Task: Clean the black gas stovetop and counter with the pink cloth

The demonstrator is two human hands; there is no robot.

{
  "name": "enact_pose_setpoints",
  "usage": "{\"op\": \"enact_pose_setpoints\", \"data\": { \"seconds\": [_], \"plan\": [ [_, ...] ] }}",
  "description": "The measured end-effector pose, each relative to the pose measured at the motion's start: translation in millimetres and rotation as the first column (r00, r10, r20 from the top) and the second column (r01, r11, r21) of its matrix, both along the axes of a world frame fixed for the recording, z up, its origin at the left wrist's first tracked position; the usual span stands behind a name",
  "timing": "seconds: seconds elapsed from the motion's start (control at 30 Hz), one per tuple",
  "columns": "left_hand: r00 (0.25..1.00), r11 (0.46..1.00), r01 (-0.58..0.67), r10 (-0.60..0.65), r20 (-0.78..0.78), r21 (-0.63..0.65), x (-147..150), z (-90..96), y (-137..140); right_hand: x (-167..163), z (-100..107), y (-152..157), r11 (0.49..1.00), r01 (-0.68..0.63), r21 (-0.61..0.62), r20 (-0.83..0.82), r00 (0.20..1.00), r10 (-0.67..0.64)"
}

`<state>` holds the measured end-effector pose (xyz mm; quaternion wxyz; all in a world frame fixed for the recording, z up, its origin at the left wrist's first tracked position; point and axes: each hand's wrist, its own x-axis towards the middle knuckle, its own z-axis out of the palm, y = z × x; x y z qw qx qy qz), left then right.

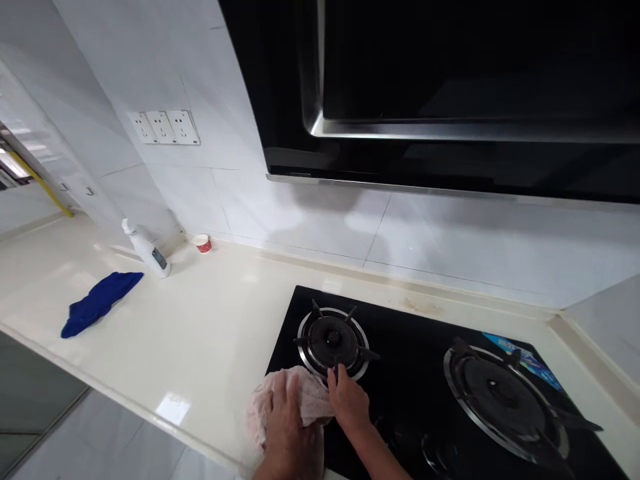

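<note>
My left hand (284, 423) lies on a bunched pale pink cloth (313, 393) at the front left corner of the black gas hob (400, 373), its fingers pressed into the fabric. Beside it my right hand (350, 400) is closed, thumb and forefinger at the front prong of the left burner's pan support (367, 353). The cloth's right edge touches this hand. Under the pan support sits the round dark left burner (333, 339) with a silver ring. What lies beneath the cloth is hidden.
A second burner (505, 400) is on the right, near a blue sticker (525, 360). On the cream counter (210, 327) are a blue cloth (103, 303), a white spray bottle (147, 250) and a small red-and-white cup (203, 243). A black range hood (425, 160) overhangs the hob.
</note>
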<state>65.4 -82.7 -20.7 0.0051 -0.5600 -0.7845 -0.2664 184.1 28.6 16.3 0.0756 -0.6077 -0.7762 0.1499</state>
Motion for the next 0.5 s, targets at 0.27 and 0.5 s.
{"op": "enact_pose_setpoints", "data": {
  "seconds": [0.27, 0.5],
  "plan": [
    [0.988, 0.977, 0.143, -0.132, -0.081, 0.157, -39, -11.4, -1, 17, 7, 22, 0.990, 0.033, 0.138, -0.118, 0.993, -0.017],
    [0.992, 0.992, 0.123, -0.123, -0.004, 0.033, -29, 10.2, 9, 72, 37, 25, 0.983, 0.165, 0.082, -0.367, 0.922, -0.124]
  ]
}}
